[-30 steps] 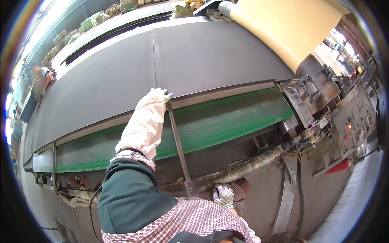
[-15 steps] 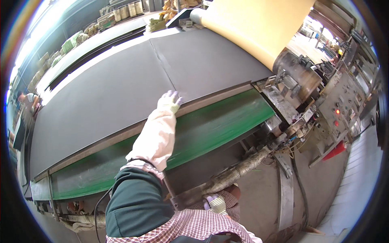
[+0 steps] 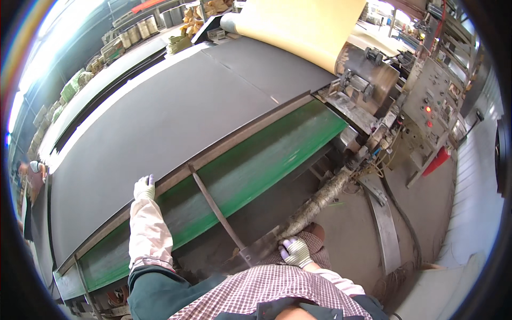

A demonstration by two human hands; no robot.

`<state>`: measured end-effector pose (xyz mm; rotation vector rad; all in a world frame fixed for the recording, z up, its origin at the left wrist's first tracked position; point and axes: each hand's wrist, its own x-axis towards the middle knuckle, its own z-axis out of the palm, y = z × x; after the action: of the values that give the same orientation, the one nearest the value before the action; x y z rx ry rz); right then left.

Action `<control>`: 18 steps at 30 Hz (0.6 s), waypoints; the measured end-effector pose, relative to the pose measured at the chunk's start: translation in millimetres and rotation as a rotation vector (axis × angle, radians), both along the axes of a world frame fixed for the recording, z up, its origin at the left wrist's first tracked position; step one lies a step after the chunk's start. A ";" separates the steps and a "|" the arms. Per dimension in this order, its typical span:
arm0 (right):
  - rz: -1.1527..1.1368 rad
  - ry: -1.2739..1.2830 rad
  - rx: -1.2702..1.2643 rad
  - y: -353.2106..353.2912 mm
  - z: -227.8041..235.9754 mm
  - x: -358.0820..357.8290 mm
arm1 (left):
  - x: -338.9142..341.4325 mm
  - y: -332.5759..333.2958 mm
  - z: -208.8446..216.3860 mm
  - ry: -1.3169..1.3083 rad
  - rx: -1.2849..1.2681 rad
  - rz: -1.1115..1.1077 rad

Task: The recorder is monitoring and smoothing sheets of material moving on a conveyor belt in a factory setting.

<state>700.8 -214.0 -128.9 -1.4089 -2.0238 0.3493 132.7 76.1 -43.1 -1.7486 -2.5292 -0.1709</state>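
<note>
My left hand (image 3: 143,188), in a white glove with a pale sleeve cover, rests on the near edge of the wide dark grey sheet (image 3: 160,106) lying on the long machine bed. Just below that edge runs a green belt (image 3: 256,165). A thin metal bar (image 3: 216,210) slants down from the sheet's edge toward my body. My right hand (image 3: 295,250), also gloved, lies low against my knee near the bar's lower end, fingers curled; I cannot tell whether it grips anything.
A tan roll of material (image 3: 298,26) hangs over the machine's far right end. A grey control box with a red light (image 3: 429,109) stands on the right. A wrapped pipe (image 3: 320,200) runs beneath the belt. Another person (image 3: 32,176) stands far left.
My left hand has slid left along the sheet's edge and drawn back toward me. The view has swung, bringing the control box and floor on the right into sight.
</note>
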 end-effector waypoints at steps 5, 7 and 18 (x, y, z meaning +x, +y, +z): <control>0.009 -0.060 -0.088 -3.0 4.5 1.0 | 95.8 25.1 25.4 0.054 -0.025 -0.123; 0.007 -0.058 -0.087 -3.5 6.7 1.0 | 129.7 35.8 37.0 0.059 -0.065 -0.149; 0.076 -0.028 -0.181 -3.1 0.3 9.5 | 298.2 108.1 65.6 0.077 -0.208 -0.271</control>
<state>710.2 -217.1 -128.6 -1.4531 -2.1163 0.5616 430.9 184.3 22.5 -2.1259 -2.3196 0.1503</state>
